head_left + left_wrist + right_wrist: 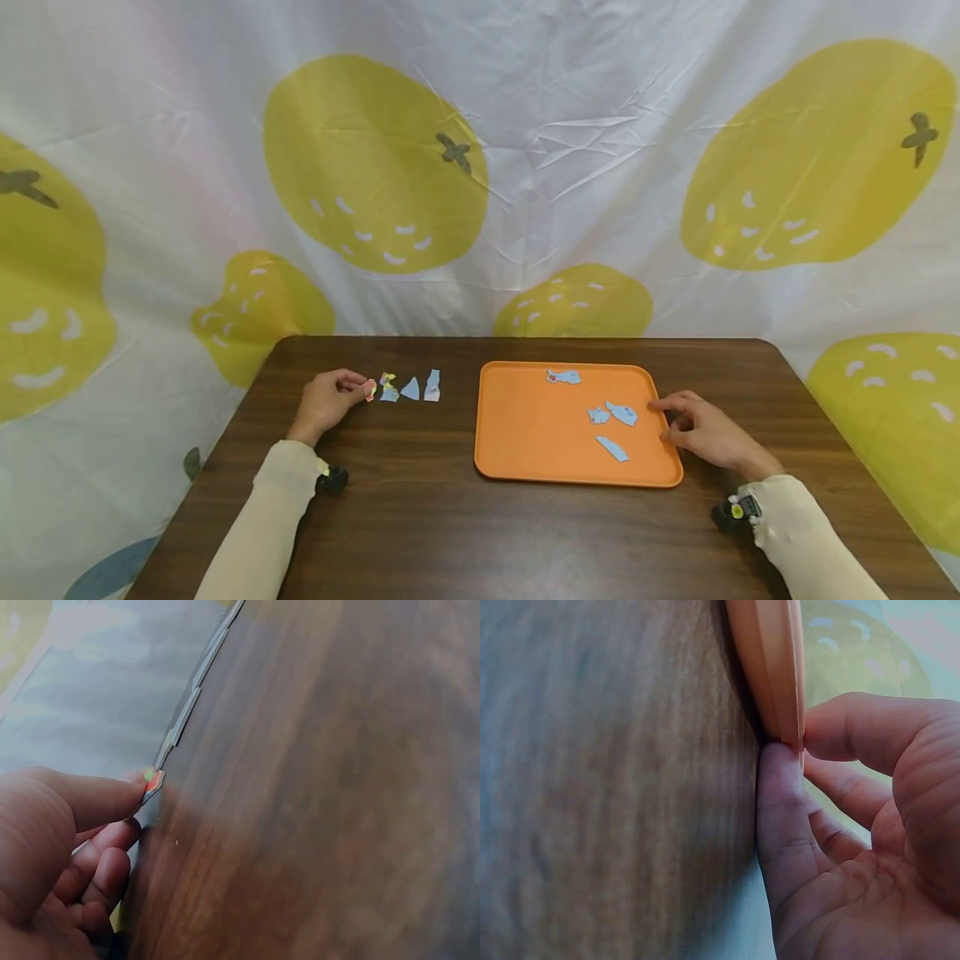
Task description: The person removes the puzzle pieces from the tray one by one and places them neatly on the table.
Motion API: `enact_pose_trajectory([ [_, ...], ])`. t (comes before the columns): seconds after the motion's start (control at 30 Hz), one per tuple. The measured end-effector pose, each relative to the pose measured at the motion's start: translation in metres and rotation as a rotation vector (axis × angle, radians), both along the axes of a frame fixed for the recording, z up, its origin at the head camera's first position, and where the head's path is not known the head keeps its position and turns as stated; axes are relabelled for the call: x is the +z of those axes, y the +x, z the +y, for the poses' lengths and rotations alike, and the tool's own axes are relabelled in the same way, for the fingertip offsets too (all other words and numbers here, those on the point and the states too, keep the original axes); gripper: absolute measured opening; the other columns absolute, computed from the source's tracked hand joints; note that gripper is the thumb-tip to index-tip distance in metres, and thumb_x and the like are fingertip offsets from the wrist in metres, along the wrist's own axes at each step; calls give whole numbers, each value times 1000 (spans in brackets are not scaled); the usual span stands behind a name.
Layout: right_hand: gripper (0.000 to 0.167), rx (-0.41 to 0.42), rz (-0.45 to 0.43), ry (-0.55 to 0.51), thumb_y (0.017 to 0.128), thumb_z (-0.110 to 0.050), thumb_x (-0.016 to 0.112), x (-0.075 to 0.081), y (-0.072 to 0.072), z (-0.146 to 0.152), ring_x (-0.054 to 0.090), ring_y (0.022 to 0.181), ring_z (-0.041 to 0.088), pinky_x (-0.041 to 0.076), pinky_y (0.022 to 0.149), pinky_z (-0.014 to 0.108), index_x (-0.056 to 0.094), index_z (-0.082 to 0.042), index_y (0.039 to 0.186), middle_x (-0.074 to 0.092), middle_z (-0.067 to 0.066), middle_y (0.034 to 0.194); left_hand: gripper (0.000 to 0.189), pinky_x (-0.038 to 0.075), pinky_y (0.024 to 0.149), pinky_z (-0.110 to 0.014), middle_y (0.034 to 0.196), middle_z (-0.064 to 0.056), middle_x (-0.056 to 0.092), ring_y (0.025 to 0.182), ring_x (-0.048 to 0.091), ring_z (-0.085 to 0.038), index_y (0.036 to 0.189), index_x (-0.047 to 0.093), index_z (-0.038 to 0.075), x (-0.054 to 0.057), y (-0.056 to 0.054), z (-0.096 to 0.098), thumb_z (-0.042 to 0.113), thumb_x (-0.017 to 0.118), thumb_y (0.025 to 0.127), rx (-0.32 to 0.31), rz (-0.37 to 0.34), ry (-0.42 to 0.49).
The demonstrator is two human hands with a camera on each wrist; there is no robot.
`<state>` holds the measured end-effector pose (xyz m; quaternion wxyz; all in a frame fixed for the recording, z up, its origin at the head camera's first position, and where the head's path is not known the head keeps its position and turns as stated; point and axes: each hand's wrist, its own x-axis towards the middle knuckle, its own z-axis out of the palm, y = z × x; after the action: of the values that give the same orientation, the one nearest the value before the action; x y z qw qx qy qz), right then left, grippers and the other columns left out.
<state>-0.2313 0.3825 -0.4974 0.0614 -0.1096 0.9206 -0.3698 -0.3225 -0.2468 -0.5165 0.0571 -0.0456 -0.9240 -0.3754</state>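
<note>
My left hand (327,404) pinches a small red-and-yellow printed piece (370,389) between thumb and fingers at the left end of a row of flat, irregular picture pieces. Beside it in the row lie a yellow-and-blue piece (388,389), a pale blue triangular piece (410,389) and a taller pale blue piece (432,386). My right hand (708,432) holds the right rim of an orange tray (540,433); in the right wrist view one finger lies low against the tray's side (769,667), another digit at its upper edge.
On the tray are a light blue piece with a red spot (564,377) near the back, two close together (622,413) at the right, and a narrow strip (612,448) in front. A brown wood-grain table (480,533) carries everything. Behind hangs a lemon-print cloth (570,167).
</note>
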Motion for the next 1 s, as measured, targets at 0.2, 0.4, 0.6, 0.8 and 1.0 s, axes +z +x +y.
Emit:
enact_pose_trajectory([
  [0.2,48,5,7,-6,93,-4,74,-1,0,0,59,85,9,52,70,23,65,-1,139,56,20,133,19,51,72,-32,88,-6,77,79,67,-16,101,79,7,0,1,2,25,81,95,24,18,-27],
  [0.4,47,8,7,-7,93,-4,74,-2,-1,-1,59,85,10,52,69,24,66,-2,139,56,20,134,21,49,72,-31,87,-5,75,77,64,-15,99,78,8,-2,1,0,27,82,94,43,9,-15],
  [0.6,47,6,10,-9,92,-4,74,-2,-2,0,60,85,9,53,70,23,66,-1,139,56,21,134,24,50,74,-32,91,-6,75,82,66,-17,103,78,8,-2,1,-2,30,80,96,40,9,4],
  [0.8,47,8,11,-13,93,-6,76,-1,0,1,60,85,9,52,70,23,66,-1,139,56,21,134,26,50,81,-32,97,-9,75,90,65,-18,109,78,7,0,1,-3,31,78,98,55,24,60],
  [1.0,48,9,5,-6,93,-7,77,0,0,0,60,85,9,52,70,23,65,-1,139,56,21,134,28,49,86,-32,105,-12,74,95,64,-20,114,76,7,4,2,-5,31,76,100,74,7,141],
])
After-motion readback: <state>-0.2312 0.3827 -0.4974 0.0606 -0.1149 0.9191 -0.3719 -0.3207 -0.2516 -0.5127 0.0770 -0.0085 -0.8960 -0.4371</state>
